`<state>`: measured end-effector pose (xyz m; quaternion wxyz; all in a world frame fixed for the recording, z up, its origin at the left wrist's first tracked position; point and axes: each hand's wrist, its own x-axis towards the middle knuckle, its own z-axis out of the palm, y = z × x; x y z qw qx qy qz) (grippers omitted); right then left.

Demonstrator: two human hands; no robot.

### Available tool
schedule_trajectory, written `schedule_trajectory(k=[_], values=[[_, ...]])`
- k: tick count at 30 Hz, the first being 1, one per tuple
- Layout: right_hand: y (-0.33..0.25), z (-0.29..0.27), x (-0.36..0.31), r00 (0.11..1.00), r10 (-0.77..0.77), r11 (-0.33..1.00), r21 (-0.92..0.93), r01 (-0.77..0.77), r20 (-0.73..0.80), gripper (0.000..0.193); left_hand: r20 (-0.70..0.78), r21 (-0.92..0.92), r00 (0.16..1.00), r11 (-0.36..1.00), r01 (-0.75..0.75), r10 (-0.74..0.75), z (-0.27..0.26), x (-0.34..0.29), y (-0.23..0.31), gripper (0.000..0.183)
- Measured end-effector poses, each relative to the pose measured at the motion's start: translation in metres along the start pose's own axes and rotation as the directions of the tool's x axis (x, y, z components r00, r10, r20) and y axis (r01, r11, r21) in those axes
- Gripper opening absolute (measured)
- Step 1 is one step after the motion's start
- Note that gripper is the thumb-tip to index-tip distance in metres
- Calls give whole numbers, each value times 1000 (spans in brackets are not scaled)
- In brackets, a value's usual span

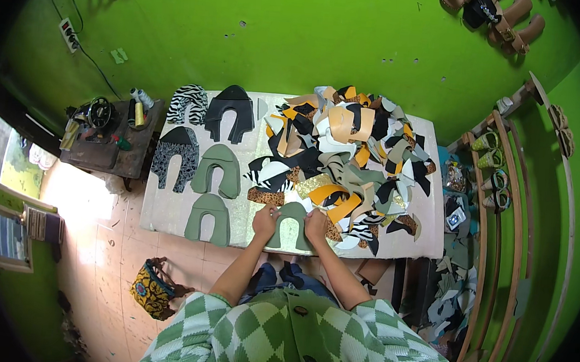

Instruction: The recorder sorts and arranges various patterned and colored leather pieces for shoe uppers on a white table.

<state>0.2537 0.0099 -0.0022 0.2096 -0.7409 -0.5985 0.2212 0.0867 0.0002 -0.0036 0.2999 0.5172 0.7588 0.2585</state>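
At the table's near edge, a green U-shaped shoe upper piece [293, 212] lies with its rounded end away from me. My left hand [265, 221] is closed on its left side, fingers pinched. On its right side my right hand [315, 226] pinches the piece too. Left of my hands are two stacks of similar green pieces, a nearer stack [206, 204] and a farther stack [220, 157]. Beyond them sit a black stack [230, 98], a zebra-striped stack [188, 95] and a grey-and-black patterned stack [176, 147].
A heap of mixed cut scraps [335, 158] covers much of the pale table's [166, 225] right half. At left stands a small wooden table [96, 159] with a sewing machine [98, 112] and thread spools [139, 113]. A wooden shoe rack [501, 236] runs along the right wall.
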Motion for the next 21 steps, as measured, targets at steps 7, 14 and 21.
schedule_trajectory(k=[7, 14, 21], values=[[20, -7, 19, 943, -2, 994, 107, -36, 333, 20, 9, -114, 1000, 993, -16, 17, -4, 1, -11, 19], [-1, -24, 55, 600, -160, 767, 482, -424, 783, 16, -31, -353, 998, 934, -60, 53, -34, 3, -35, 21], [-64, 12, 45, 462, -309, 771, 503, -389, 831, 18, -120, -413, 992, 911, -12, -41, -96, -22, -70, 13]])
